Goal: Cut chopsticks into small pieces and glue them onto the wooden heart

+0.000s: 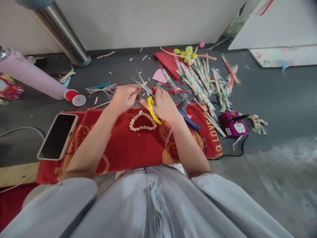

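My right hand (164, 106) grips yellow-handled scissors (151, 109), their blades (140, 82) spread wide and pointing away from me. My left hand (124, 97) pinches something small at the blades; what it is I cannot tell. Both hands hover over a red towel (123, 145) on the grey floor. On the towel, just below my hands, lies a heart outline (143, 121) made of short wooden bits.
A blue glue gun (188, 117) lies right of my hand, cabled toward a purple socket (234, 125). Wrapped chopsticks (203, 82) and red and pink paper are piled beyond. A phone (58, 135), pink roll (32, 77), red spool (75, 97) and steel leg (64, 36) lie left.
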### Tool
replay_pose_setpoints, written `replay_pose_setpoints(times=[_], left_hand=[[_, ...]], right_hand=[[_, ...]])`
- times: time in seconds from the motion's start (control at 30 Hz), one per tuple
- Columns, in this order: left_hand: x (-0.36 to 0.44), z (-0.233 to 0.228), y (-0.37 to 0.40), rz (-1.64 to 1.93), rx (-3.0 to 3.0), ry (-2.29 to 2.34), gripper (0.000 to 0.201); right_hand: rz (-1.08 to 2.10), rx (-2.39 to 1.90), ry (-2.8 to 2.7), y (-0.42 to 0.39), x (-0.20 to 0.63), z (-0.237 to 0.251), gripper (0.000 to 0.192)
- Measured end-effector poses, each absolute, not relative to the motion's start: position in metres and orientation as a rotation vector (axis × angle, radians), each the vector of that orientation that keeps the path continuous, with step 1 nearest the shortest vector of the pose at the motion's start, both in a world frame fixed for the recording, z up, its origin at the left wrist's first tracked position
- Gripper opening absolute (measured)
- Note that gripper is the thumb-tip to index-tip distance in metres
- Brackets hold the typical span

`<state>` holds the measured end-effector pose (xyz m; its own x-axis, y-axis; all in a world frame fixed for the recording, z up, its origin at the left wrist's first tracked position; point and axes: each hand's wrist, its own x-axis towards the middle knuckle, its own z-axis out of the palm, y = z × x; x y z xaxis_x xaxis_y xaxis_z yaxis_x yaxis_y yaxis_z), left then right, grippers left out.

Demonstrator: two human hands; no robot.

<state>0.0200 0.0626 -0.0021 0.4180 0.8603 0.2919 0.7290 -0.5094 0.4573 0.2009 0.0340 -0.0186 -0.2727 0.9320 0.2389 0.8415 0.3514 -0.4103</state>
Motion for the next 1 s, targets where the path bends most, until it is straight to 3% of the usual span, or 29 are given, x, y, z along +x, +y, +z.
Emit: replay_pose_setpoints(times=[0.73,1.0], left_hand=[[0.018,-0.003,0.063,0.704,2.416,1.452,0.036],[0.017,-0.002,0.063,0.717,2.318,1.412,0.039]], right_hand=[[0.334,-1.781,-2.126,0.034,0.191,-0.007,0.072],[0.295,-1.556,-2.170,0.039,0.201,-0.021,0.076]])
